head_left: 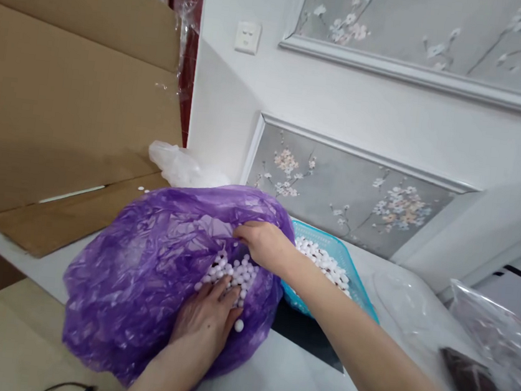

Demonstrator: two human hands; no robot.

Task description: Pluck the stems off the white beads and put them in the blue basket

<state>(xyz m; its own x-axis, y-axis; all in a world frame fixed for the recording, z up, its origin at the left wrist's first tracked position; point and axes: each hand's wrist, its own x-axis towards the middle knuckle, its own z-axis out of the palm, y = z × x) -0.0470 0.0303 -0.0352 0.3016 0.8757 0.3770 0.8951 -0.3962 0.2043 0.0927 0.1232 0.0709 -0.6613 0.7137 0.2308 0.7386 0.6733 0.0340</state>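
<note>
A crumpled purple plastic bag (138,282) lies open on the white table, with many small white balls (242,274) inside it. My left hand (204,316) is in the bag, its fingers slightly spread and resting on the balls. One larger white ball (239,325) sits just beside its thumb. My right hand (267,244) is closed at the bag's upper edge, its fingertips pinching the purple plastic. Under my right forearm, a blue plastic basket (358,276) holds more small white pieces (321,262).
A large cardboard box (74,99) stands at the left, with a white plastic bag (179,164) behind the purple one. Clear plastic packaging (493,335) lies at the right. A panelled wall (224,97) borders the table (287,374) at the back.
</note>
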